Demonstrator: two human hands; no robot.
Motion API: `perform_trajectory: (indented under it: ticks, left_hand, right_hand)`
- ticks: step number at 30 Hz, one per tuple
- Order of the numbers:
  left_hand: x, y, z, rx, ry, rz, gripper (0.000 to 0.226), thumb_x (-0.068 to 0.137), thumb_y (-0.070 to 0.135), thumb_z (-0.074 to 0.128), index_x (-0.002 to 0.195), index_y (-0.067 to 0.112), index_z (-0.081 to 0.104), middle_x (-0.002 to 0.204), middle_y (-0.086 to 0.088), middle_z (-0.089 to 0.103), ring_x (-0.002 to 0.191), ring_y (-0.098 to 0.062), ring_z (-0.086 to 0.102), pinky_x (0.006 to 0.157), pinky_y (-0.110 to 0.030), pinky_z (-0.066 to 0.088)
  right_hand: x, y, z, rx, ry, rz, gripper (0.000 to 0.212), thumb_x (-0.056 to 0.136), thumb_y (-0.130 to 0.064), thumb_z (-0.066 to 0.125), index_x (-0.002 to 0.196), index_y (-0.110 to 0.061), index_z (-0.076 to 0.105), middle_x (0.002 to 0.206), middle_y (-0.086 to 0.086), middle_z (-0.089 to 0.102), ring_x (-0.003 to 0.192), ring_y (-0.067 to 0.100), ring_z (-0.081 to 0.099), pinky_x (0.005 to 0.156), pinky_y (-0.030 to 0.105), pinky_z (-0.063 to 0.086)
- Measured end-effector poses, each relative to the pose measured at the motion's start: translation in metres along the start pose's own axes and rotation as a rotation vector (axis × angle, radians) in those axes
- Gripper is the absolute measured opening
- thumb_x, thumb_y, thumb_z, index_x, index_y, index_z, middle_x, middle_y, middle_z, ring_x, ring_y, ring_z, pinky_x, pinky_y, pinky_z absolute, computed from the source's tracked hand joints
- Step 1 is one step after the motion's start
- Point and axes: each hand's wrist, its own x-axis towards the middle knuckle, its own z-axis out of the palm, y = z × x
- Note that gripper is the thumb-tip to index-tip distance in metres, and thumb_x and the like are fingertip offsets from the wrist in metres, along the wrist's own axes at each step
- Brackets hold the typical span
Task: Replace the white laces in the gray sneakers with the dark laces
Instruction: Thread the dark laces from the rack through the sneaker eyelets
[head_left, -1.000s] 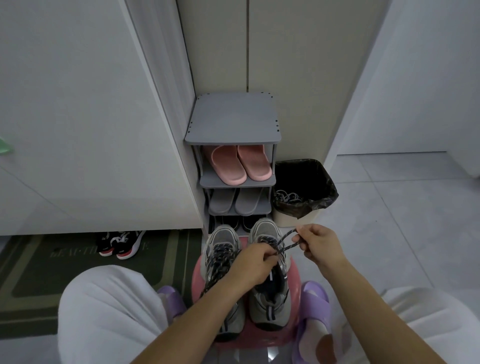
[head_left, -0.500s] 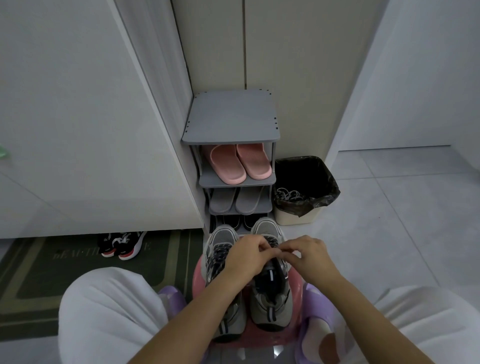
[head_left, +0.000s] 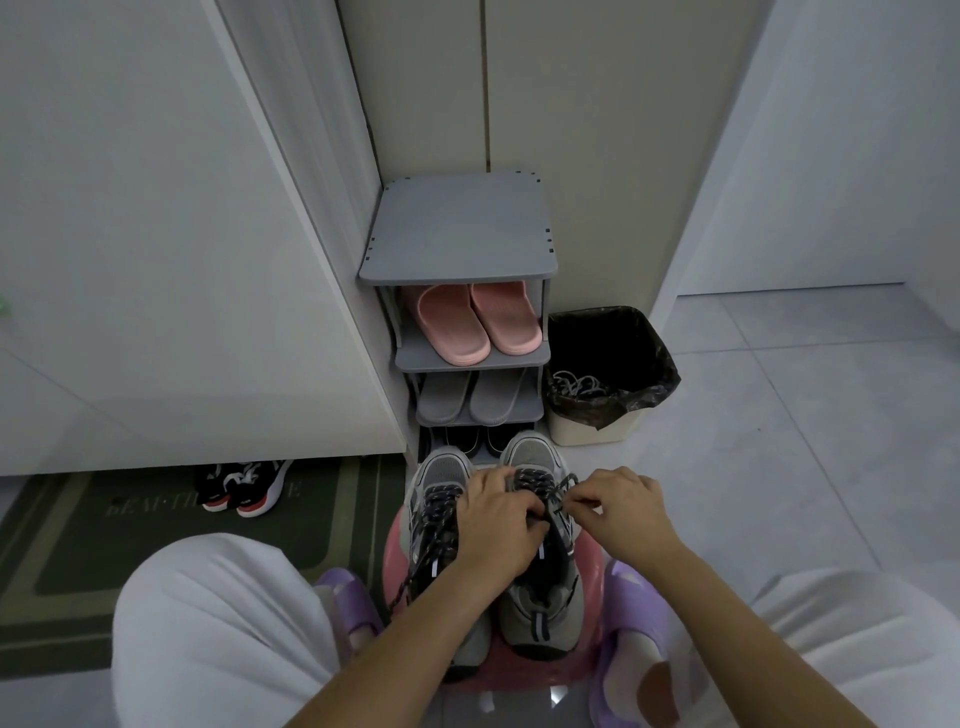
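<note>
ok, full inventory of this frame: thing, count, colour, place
gray sneakers: 2, gray with dark laces, on the pink stool
pink stool: 1, pink, between the knees
shoe rack: 1, gray, against the wall
pink slippers: 2, top inner shelf
gray slippers: 2, shelf below
dark shoes: 2, lowest shelf, mostly hidden
bin: 1, cream with black liner, right of rack; pale laces inside
black sneakers: 2, black, red and white, on mat
mat: 1, green, left floor
purple slippers: 2, on the feet
left hand: on the right sneaker's laces
right hand: pinching a dark lace
</note>
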Motion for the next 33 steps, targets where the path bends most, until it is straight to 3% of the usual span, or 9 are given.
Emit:
perform_trajectory:
  ticks: [7,11,15,17,21,29,33]
  left_hand:
    - [0.001,0.003,0.004,-0.049,0.017,-0.056,0.022,0.089,0.036,0.057,0.107,0.028,0.068,0.148,0.005,0.031,0.14,-0.02,0.015,0.112,-0.04,0.017]
    - [0.004,0.002,0.004,-0.086,0.015,-0.069,0.02,0.088,0.036,0.059,0.103,0.029,0.069,0.146,0.006,0.034,0.138,-0.02,0.019,0.11,-0.04,0.019]
    - [0.006,0.003,0.001,-0.091,0.013,-0.075,0.017,0.088,0.035,0.059,0.101,0.03,0.07,0.144,0.007,0.035,0.137,-0.018,0.019,0.109,-0.04,0.02]
    - [0.007,0.003,0.002,-0.093,0.013,-0.08,0.016,0.088,0.034,0.059,0.099,0.029,0.07,0.144,0.007,0.035,0.137,-0.017,0.019,0.108,-0.04,0.021]
    - [0.006,0.001,-0.003,-0.069,0.022,-0.074,0.012,0.088,0.027,0.058,0.093,0.025,0.069,0.142,0.009,0.036,0.136,-0.016,0.019,0.106,-0.037,0.022]
    - [-0.005,-0.037,-0.039,-0.116,0.037,-0.2,0.008,0.087,0.032,0.059,0.084,0.03,0.066,0.138,0.011,0.041,0.132,-0.018,0.028,0.103,-0.037,0.029]
    - [-0.016,-0.074,-0.044,-0.087,-0.001,-0.217,0.024,0.082,0.036,0.063,0.06,0.04,0.054,0.13,0.009,0.051,0.13,-0.021,0.038,0.103,-0.04,0.033]
  right_hand:
    - [-0.003,-0.011,0.009,-0.081,-0.019,-0.018,0.021,0.09,-0.041,0.052,0.103,-0.04,0.069,0.105,-0.012,0.065,0.109,0.016,0.053,0.092,0.033,0.03]
    - [-0.016,-0.011,0.016,-0.159,0.293,-0.053,0.024,0.072,-0.046,0.054,0.071,-0.029,0.07,0.076,-0.006,0.061,0.069,0.019,0.06,0.066,0.034,0.046]
    - [-0.033,-0.021,0.029,-0.265,0.217,-0.012,0.039,0.073,-0.049,0.042,0.057,-0.022,0.065,0.056,-0.003,0.059,0.052,0.02,0.058,0.055,0.031,0.042]
    - [-0.031,-0.027,0.03,-0.24,0.155,0.054,0.038,0.081,-0.047,0.044,0.065,-0.02,0.066,0.062,0.0,0.065,0.056,0.021,0.062,0.057,0.03,0.04]
    - [-0.029,-0.032,0.032,-0.047,0.096,0.191,0.032,0.094,-0.043,0.042,0.093,-0.02,0.063,0.091,0.0,0.069,0.087,0.024,0.064,0.065,0.029,0.036]
    - [-0.031,-0.03,0.029,0.09,0.093,0.282,0.029,0.091,-0.04,0.046,0.089,-0.017,0.065,0.087,0.004,0.069,0.085,0.027,0.062,0.067,0.03,0.045]
    - [-0.03,-0.032,0.028,0.199,0.069,0.35,0.026,0.087,-0.041,0.051,0.093,-0.019,0.064,0.086,0.002,0.07,0.084,0.026,0.062,0.07,0.033,0.052]
